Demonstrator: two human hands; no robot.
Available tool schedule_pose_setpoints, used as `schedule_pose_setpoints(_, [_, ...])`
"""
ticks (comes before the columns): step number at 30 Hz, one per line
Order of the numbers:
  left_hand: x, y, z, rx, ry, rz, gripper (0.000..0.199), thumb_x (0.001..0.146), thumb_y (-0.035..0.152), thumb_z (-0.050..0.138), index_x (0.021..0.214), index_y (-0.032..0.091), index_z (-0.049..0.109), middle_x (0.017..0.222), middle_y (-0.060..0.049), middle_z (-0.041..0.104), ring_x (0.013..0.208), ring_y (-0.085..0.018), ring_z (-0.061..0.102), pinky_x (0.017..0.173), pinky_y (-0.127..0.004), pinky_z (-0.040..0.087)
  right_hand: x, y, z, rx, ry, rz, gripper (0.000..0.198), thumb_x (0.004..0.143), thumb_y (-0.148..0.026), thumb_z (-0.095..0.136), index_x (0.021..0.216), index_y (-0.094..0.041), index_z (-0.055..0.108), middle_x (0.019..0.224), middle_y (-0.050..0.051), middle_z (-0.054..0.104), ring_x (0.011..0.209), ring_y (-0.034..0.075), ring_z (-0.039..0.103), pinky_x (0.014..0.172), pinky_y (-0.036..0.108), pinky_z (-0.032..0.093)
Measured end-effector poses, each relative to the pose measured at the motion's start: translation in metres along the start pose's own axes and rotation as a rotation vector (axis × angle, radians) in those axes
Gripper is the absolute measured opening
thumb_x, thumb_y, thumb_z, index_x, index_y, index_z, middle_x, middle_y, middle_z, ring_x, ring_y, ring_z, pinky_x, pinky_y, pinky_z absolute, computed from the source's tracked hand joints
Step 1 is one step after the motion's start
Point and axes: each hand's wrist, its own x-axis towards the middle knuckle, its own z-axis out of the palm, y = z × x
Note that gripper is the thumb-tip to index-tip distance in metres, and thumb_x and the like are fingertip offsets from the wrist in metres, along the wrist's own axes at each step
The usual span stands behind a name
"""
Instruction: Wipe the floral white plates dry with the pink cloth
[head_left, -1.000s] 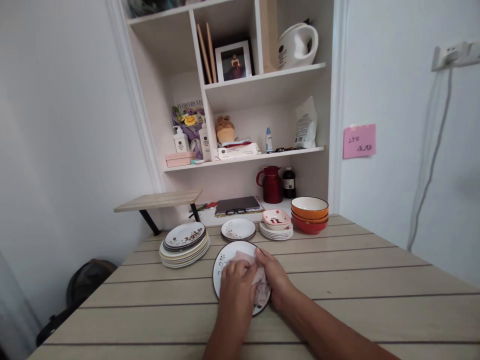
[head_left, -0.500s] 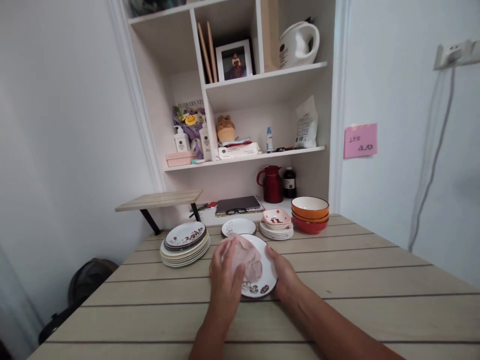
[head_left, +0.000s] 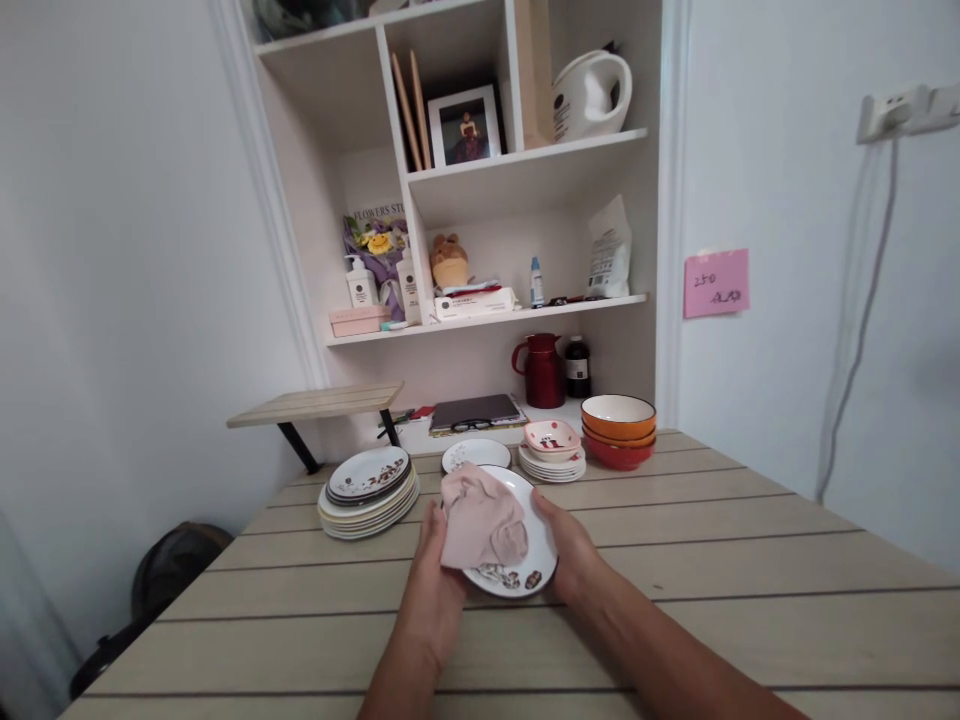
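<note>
Between my hands is a white plate [head_left: 541, 545] with a dark rim and brown floral print, tilted above the wooden table. A crumpled pink cloth [head_left: 480, 515] covers its left part. My right hand [head_left: 568, 545] grips the plate's right edge, thumb on top. On the left side, my left hand [head_left: 435, 570] holds the cloth-covered edge from beside and below, its fingers partly hidden. Just behind lies another white plate [head_left: 459, 455] with a dark rim.
On the left stands a stack of plates [head_left: 367, 510]. Small dishes [head_left: 553, 467] with a pink-dotted bowl on top and orange and red bowls [head_left: 619, 432] stand at the back right. A raised wooden shelf [head_left: 315, 402], a laptop-like dark slab [head_left: 476, 411] and a red jug [head_left: 544, 372] are behind.
My left hand has moved off the top of the cloth to the plate's left edge. The cloth now lies uncovered on the plate. My right hand keeps its grip.
</note>
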Motion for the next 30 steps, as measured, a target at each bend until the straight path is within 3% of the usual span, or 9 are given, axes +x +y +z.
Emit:
schedule_pose_setpoints(5, [0.002,0.000,-0.011,-0.165,-0.074,-0.264,0.053,0.082,0.038,0.064,0.127,0.013,0.057,0.112,-0.014,0.071,0.106,-0.030,0.065,0.094,-0.045,0.048,-0.001,0.002,0.001,-0.106,-0.023,-0.079,0.036,0.082,-0.038,0.059,0.110,-0.015,0.062,0.086,0.013,0.076,0.076,0.028,0.072,0.077,0.045,0.054])
schedule_pose_setpoints(12, [0.009,-0.015,-0.015,-0.207,0.003,-0.365,0.044,0.081,0.031,0.064,0.120,0.010,0.061,0.108,-0.015,0.073,0.098,-0.031,0.068,0.087,-0.046,0.052,0.018,0.000,-0.013,-0.377,0.025,-0.285,0.042,0.074,-0.026,0.068,0.114,-0.018,0.059,0.072,0.005,0.071,0.064,0.023,0.066,0.064,0.037,0.052])
schedule_pose_setpoints(15, [0.013,-0.019,-0.015,-0.226,0.011,-0.321,0.042,0.083,0.032,0.062,0.119,0.010,0.062,0.104,-0.016,0.073,0.097,-0.031,0.069,0.088,-0.047,0.051,0.013,-0.011,-0.011,-0.503,0.030,-0.564,0.055,0.066,-0.022,0.073,0.120,-0.025,0.060,0.096,0.005,0.070,0.091,0.025,0.065,0.085,0.042,0.049])
schedule_pose_setpoints(18, [0.017,-0.020,-0.019,-0.225,0.088,-0.249,0.042,0.083,0.030,0.063,0.119,0.010,0.061,0.100,-0.014,0.074,0.095,-0.029,0.069,0.088,-0.045,0.052,-0.006,-0.026,-0.004,-0.789,-0.073,-0.975,0.057,0.064,-0.022,0.074,0.119,-0.029,0.064,0.132,0.004,0.056,0.126,0.027,0.044,0.108,0.041,0.031])
schedule_pose_setpoints(19, [0.018,-0.021,-0.020,-0.229,0.112,-0.227,0.041,0.083,0.029,0.063,0.120,0.010,0.060,0.100,-0.014,0.074,0.094,-0.029,0.070,0.087,-0.044,0.052,-0.013,-0.029,-0.001,-0.888,-0.139,-1.002,0.054,0.066,-0.024,0.073,0.119,-0.030,0.064,0.133,0.004,0.055,0.125,0.027,0.044,0.108,0.041,0.031])
schedule_pose_setpoints(21, [0.019,-0.021,-0.023,-0.240,0.133,-0.202,0.041,0.082,0.026,0.063,0.119,0.009,0.060,0.098,-0.013,0.074,0.093,-0.027,0.070,0.084,-0.041,0.054,-0.025,-0.030,0.002,-1.115,-0.356,-0.847,0.051,0.074,-0.026,0.066,0.124,-0.032,0.062,0.129,0.006,0.056,0.102,0.025,0.057,0.095,0.040,0.042])
schedule_pose_setpoints(23, [0.018,-0.020,-0.024,-0.241,0.124,-0.196,0.039,0.081,0.024,0.064,0.118,0.009,0.061,0.097,-0.013,0.074,0.089,-0.026,0.070,0.080,-0.037,0.054,-0.031,-0.022,0.003,-1.355,-0.437,-0.727,0.062,0.073,-0.024,0.065,0.132,-0.038,0.054,0.134,0.006,0.051,0.084,0.020,0.061,0.083,0.037,0.047])
schedule_pose_setpoints(26, [0.015,-0.021,-0.023,-0.220,0.042,-0.227,0.036,0.084,0.025,0.063,0.116,0.010,0.062,0.103,-0.013,0.073,0.080,-0.021,0.070,0.076,-0.032,0.054,-0.028,-0.006,0.003,-1.677,-0.363,-0.804,0.070,0.070,-0.022,0.069,0.133,-0.045,0.050,0.136,0.005,0.048,0.101,0.026,0.058,0.087,0.038,0.043])
schedule_pose_setpoints(30, [0.014,-0.024,-0.020,-0.206,-0.060,-0.264,0.041,0.085,0.030,0.062,0.120,0.009,0.061,0.106,-0.015,0.072,0.081,-0.021,0.070,0.082,-0.035,0.053,-0.017,0.002,0.004,-1.857,-0.266,-0.871,0.057,0.075,-0.028,0.066,0.129,-0.042,0.056,0.127,0.007,0.053,0.112,0.028,0.053,0.089,0.037,0.041])
